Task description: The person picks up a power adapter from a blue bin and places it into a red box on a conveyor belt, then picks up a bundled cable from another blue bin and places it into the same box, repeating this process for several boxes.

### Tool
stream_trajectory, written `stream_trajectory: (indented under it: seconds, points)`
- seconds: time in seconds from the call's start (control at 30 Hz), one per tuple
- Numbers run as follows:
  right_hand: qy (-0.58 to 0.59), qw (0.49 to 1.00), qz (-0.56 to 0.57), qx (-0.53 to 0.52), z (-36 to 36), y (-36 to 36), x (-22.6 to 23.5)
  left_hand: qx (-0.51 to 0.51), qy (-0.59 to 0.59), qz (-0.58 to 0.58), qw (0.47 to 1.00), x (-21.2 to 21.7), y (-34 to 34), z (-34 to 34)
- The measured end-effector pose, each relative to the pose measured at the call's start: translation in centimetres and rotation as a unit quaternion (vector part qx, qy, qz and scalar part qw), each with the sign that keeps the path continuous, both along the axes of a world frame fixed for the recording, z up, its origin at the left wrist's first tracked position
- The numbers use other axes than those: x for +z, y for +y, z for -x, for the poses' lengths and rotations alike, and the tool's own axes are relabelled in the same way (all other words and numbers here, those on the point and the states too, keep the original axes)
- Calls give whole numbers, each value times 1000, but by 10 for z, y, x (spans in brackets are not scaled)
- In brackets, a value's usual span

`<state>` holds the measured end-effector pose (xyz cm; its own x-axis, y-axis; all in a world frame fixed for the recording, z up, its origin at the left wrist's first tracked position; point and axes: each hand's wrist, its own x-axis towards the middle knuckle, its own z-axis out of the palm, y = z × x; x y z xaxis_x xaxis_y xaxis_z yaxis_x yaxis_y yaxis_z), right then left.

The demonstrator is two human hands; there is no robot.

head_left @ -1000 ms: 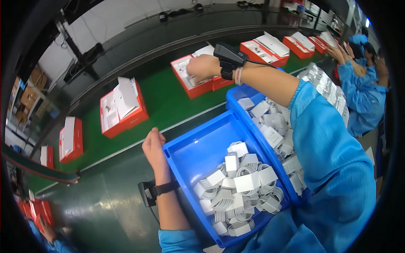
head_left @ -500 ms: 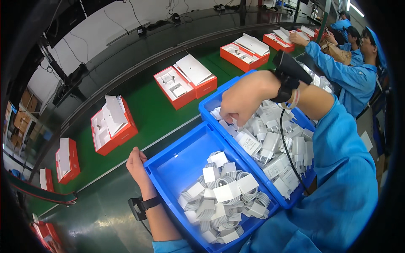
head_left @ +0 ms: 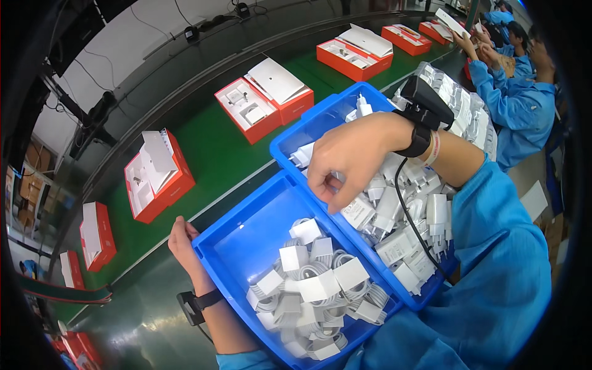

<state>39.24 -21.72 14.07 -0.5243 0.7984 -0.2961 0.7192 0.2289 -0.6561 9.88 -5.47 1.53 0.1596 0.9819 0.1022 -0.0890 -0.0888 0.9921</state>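
1. Right hand [head_left: 362, 153] is palm-down with bent fingers, thumb and index curved toward each other with a small gap showing between. Can't tell if there's anything in its grip, the palm's hidden.
2. Right below that hand are the white power adapters [head_left: 437, 211], a big jumbled pile with plug pins pointing all over. They're in a blue adapter bin [head_left: 333, 113] that reaches out past the hand on the far side and back toward the person.
3. Left hand [head_left: 182, 238] is just beside the far left corner of the blue cable bin [head_left: 246, 222]. Fingers are loosely bent, nothing visible in them, but I can't tell how far the palm side is open.
4. The coiled white cables [head_left: 319, 286], wrapped in white paper bands, are heaped to the right of the left hand and nearer the person. The two bins sit side by side.
5. Up and left of the right hand there's an open red box [head_left: 259, 129] with a white flap and insert, on a green conveyor belt [head_left: 213, 154].
6. Another red box [head_left: 166, 200] is beyond the left hand, slightly left.
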Motion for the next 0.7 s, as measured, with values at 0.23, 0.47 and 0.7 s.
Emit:
stream_trajectory:
  seconds: [0.23,0.47,0.7]
  points:
    - [-125,987,-88,55,-8,-30,13,41,9,-9,999,0,-5,-4]
    - [-33,987,-157,25,-33,-59,-14,30,14,-22,999,-2,-14,-20]
    - [58,970,-237,7,-52,-53,-32,33,32,-7,999,-10,-9,-19]
